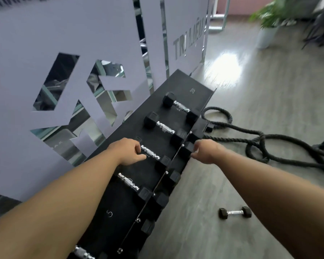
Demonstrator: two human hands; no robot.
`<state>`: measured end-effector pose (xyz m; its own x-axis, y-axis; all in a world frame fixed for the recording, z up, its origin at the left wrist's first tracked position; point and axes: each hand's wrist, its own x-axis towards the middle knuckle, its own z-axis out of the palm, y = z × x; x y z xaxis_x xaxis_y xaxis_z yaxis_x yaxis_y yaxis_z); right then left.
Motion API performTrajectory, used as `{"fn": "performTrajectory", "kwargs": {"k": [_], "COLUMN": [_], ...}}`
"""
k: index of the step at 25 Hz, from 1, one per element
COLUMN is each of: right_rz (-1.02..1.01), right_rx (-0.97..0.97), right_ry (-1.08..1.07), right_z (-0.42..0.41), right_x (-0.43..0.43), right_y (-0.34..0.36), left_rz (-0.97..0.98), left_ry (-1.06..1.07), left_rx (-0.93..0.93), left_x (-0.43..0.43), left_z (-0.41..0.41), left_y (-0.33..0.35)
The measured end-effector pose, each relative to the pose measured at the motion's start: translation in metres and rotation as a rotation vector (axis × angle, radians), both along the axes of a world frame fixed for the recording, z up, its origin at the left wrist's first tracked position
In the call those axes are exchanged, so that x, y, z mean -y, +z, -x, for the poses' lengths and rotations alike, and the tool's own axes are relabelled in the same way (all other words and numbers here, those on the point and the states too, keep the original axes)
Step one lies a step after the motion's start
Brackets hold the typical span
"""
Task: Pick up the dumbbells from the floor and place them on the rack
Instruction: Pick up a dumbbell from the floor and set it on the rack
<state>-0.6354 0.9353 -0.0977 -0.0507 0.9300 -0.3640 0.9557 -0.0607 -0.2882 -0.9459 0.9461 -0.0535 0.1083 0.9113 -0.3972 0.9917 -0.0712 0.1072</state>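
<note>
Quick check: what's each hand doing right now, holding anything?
Left hand: fingers curled around the chrome handle of a black hex-ended dumbbell lying on the black rack.
Right hand: at the rack's front edge; its grip cannot be told.

The left hand point(128, 151) hides the far head of one dumbbell point(151, 153). The nearest dumbbell point(82, 253) is cut off by the bottom edge — the far potted plant point(269, 17) is blurred.

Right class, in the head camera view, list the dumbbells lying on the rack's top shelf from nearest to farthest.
Dumbbell at the bottom edge → dumbbell above the "5" mark → dumbbell at the left hand → next dumbbell → farthest dumbbell.
</note>
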Motion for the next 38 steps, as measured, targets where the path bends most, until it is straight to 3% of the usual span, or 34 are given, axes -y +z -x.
{"fn": "performTrajectory", "kwargs": {"k": [7,15,23,31,38], "right_rz": [-0.125,-0.055,0.136,0.268,0.436], "right_rx": [0.070,0.107,0.086,-0.046,-0.170], "right_ry": [-0.057,-0.231,-0.367,-0.493,-0.480], "right_z": [-0.184,-0.329,-0.374,-0.415,-0.445], "right_x": [0.051,0.134,0.154,0.077,0.012], "right_y": [0.087,0.060,-0.052,-0.164,-0.341], "left_rz": [-0.077,-0.135,0.068,0.256,0.385], "left_ry": [-0.152,-0.326,-0.342,-0.225,0.149], "left_rx": [-0.003,0.051,0.095,0.147,0.256], "left_x": [0.033,0.070,0.051,-0.025,-0.063], "left_z": [-0.184,-0.369,-0.441,-0.496,-0.520], "left_y": [0.062,0.027,-0.087,-0.212,-0.379]}}
